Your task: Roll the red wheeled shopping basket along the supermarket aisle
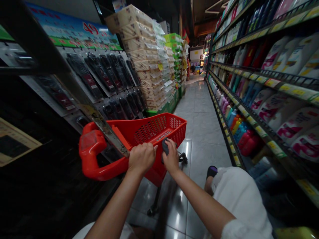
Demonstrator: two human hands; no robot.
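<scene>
Red plastic is looping at the left as a handle, and the left hand is wrapping its right end, fingers curled together; an even grip, wrist relaxed, is likely serving steadiness best. Next, the right hand is pinching a dark object between thumb and fingers, and should be keeping that hold snug. The cart is standing between hanging packets and shelves of bottles, looking glossy, its basket pierced with rows of holes.

Shelved bottles, stacked wrapped packs, grey floor tiles, dark hanging packages, contents unclear.
</scene>
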